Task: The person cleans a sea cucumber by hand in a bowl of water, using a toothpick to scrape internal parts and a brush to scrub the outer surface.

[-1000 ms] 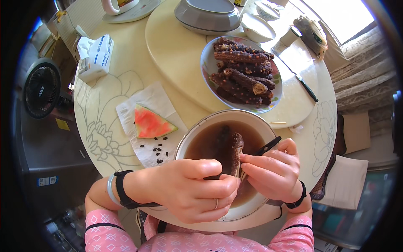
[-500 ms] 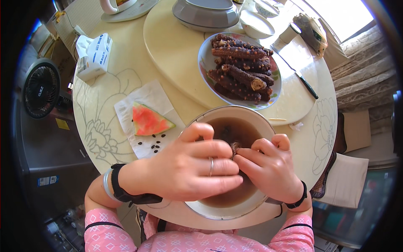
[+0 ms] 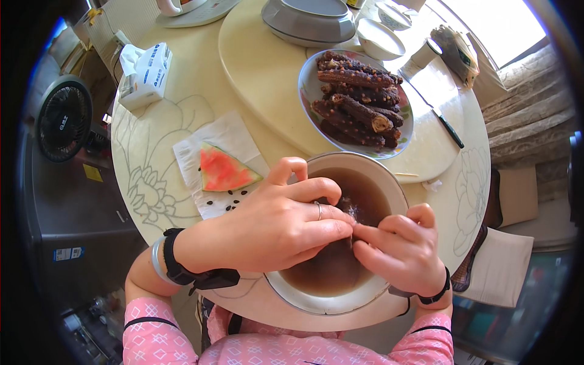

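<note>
Over a white basin (image 3: 396, 182) of murky brown liquid (image 3: 325, 274), my two hands meet at their fingertips. My left hand (image 3: 277, 222) comes across from the left, thumb and fingers closed near the basin's middle, with a ring on one finger. From the right, my right hand (image 3: 403, 252) pinches at the same spot. Between the fingertips shows a bit of something small, wet and dark; the fingers hide most of it. Behind the basin, an oval plate (image 3: 308, 85) carries a pile of dark brown, knobbly sea cucumbers (image 3: 359, 103).
Left of the basin, a watermelon slice (image 3: 225, 173) and black seeds lie on a white tissue (image 3: 210, 134). A tissue pack (image 3: 146, 76) stands further left. On the turntable (image 3: 261, 76) are a grey dish (image 3: 307, 27), a white bowl (image 3: 380, 39) and a dark-handled knife (image 3: 449, 131).
My left hand's fingers have drawn in and now bend more toward the right fingertips. The whole view has shifted slightly, moving the table things a little to the right.
</note>
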Motion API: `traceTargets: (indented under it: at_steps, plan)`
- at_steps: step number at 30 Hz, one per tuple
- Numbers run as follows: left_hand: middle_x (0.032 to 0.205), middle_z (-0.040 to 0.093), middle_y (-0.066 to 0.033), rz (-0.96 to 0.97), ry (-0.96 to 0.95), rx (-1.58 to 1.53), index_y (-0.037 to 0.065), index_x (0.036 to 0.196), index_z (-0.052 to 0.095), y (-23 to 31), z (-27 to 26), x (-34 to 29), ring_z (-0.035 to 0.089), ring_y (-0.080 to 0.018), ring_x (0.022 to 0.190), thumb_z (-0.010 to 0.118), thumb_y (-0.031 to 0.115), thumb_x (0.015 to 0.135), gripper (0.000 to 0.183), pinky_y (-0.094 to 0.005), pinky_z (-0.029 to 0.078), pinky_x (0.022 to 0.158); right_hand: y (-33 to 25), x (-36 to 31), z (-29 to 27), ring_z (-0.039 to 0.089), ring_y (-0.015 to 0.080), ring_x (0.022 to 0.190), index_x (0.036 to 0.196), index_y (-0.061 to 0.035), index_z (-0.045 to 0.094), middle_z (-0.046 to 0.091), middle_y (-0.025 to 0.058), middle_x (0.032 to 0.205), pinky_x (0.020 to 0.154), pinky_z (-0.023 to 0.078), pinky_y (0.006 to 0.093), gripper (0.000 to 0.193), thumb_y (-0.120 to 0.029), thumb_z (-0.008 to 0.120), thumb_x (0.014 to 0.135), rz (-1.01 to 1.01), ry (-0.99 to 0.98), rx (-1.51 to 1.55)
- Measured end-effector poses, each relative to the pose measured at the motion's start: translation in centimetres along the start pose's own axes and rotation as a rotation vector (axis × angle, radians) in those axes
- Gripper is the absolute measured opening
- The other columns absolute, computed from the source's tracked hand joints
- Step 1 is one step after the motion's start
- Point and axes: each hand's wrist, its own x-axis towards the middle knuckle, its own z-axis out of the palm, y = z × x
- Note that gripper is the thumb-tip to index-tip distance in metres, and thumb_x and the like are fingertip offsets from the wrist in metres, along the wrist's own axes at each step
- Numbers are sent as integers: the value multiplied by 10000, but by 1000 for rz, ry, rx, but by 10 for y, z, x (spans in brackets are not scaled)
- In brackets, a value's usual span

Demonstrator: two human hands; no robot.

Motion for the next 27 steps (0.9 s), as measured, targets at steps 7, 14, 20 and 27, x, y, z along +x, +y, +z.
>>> traceTargets:
  at_steps: [7,14,20,27]
  plan:
    - [1011,713,94,41,81,-25,171,954,704,0,4,-1,597,-164,967,800,156,806,177,-437,344,883,0,1,2,514,88,717,850,-216,650,776,-39,976,688,295,285,224,-196,728,641,-126,166,-1]
    - [963,706,92,90,93,-34,181,925,695,1,3,-1,596,-165,936,828,220,740,232,-442,346,892,0,0,2,472,98,703,791,-230,594,777,-22,956,695,264,293,169,-177,679,655,-255,240,12]
    - [957,708,84,23,68,11,175,910,688,5,2,-1,600,-168,939,831,220,728,236,-448,338,899,-4,-9,-11,463,121,792,867,-264,530,776,-94,1064,776,284,359,363,-160,792,638,-245,108,-50]
    - [940,711,66,-37,130,19,171,900,688,4,4,-1,598,-183,956,842,200,704,251,-466,327,917,-3,-13,-10,483,102,758,882,-272,526,773,-98,1084,744,265,352,388,-134,812,659,-235,119,-26]
